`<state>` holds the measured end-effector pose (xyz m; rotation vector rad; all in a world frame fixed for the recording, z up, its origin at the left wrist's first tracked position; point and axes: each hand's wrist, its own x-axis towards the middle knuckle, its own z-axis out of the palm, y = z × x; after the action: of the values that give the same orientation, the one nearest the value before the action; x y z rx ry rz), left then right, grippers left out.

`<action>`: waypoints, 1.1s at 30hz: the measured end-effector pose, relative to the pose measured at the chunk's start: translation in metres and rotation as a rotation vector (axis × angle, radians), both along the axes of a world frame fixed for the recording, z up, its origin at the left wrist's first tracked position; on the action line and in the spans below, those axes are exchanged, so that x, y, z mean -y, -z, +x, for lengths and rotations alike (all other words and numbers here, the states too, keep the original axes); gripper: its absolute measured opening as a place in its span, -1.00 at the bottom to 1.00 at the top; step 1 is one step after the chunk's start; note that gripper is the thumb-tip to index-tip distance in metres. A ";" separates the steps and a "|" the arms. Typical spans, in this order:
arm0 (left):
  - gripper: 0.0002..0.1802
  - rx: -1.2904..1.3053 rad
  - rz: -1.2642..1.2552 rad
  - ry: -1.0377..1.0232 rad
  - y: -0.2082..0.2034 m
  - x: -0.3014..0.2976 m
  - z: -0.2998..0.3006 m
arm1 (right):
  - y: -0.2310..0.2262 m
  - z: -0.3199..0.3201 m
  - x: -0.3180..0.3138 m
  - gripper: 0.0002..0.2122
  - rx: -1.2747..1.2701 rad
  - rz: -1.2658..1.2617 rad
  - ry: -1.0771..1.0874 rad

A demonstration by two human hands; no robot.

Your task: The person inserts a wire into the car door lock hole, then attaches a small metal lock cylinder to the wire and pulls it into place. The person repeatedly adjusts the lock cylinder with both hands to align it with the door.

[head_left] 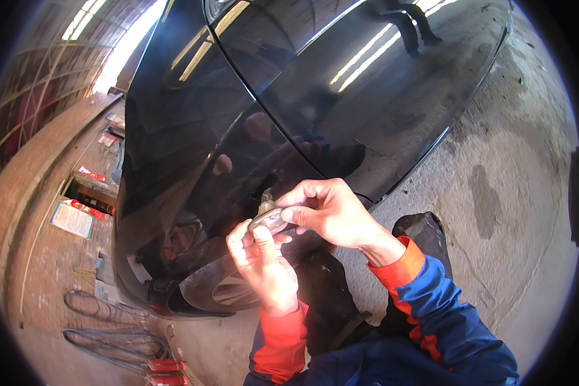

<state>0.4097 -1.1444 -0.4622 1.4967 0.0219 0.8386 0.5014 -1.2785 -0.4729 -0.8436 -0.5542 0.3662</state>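
Note:
Both of my hands hold a small oval side marker lamp (268, 219) with a holder at its upper end. My left hand (267, 270) pinches its lower left end between thumb and fingers. From the right, my right hand (334, 213) closes thumb and forefinger on its other end. The lamp is in front of the glossy black fender (180, 138) of a car, just above the front wheel (231, 291). A small dark spot, perhaps an opening, shows on the fender beside the lamp's upper end; my fingers hide part of the lamp.
The car's black door (392, 103) extends to the upper right, past a seam. On the left are a wooden workbench (35, 257) with papers and red packets, coiled cables (112, 341) and red boxes (166, 373). Stained concrete floor (502, 257) lies at right; my knees are below.

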 end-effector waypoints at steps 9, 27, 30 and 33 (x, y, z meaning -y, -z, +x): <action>-0.71 0.014 0.076 0.054 0.006 -0.006 0.000 | -0.002 0.001 0.006 -0.93 0.081 -0.113 0.073; -0.73 -0.164 0.164 0.152 -0.012 -0.022 -0.005 | -0.001 -0.003 0.004 -0.84 0.306 -0.221 0.201; -0.75 -0.165 0.168 0.135 -0.011 -0.022 -0.006 | -0.001 -0.005 0.005 -0.84 0.384 -0.247 0.269; -0.75 -0.173 0.206 0.156 -0.009 -0.021 -0.006 | 0.000 -0.004 0.004 -0.83 0.403 -0.256 0.295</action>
<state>0.4036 -1.1232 -0.4531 1.7375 -0.0539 0.5986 0.4976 -1.2824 -0.4733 -1.2419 -0.7526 -0.0088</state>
